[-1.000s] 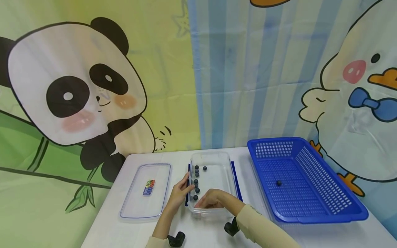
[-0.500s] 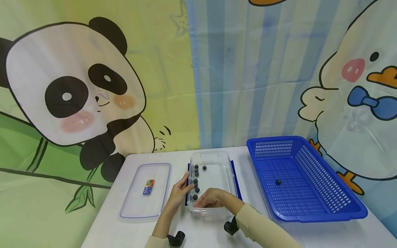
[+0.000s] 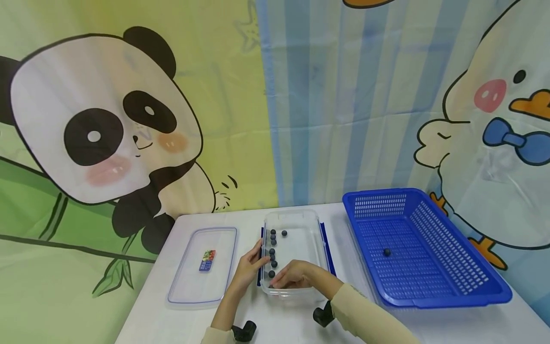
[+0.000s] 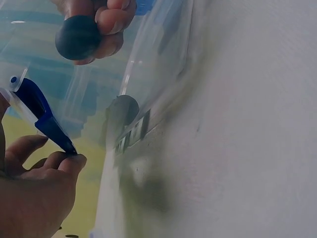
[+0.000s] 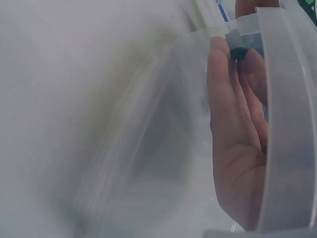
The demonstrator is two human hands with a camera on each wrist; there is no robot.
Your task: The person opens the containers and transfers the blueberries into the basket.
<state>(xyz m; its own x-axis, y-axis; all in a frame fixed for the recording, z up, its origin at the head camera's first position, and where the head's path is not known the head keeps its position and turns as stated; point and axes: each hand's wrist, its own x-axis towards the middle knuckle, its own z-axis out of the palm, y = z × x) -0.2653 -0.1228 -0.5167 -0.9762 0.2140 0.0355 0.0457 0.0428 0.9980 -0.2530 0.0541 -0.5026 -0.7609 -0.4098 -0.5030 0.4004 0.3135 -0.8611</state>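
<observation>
A clear plastic box [image 3: 301,248] stands on the table with blue latch flaps along its sides. Along its left inner wall sit several small dark balls [image 3: 274,263], and one dark ball [image 3: 284,233] lies farther in at the back. My left hand [image 3: 249,265] grips the box's left side, thumb over the rim, fingertips by the blue latch [image 4: 42,111]. Reaching inside at the near left corner, my right hand [image 3: 296,274] pinches a dark ball [image 5: 239,52] between thumb and fingertips. Through the clear wall, that ball [image 4: 78,37] shows against the right fingers.
A blue perforated basket [image 3: 429,303] stands to the right, with a single dark ball [image 3: 386,252] in it. On the left lies a clear lid [image 3: 189,286] with a colourful label [image 3: 207,261]. A printed curtain [image 3: 309,119] hangs behind the white table [image 3: 275,329].
The right fingertips have shifted slightly at the near left corner, and a dark ball now peeks out beneath them. The left hand keeps its grip on the box.
</observation>
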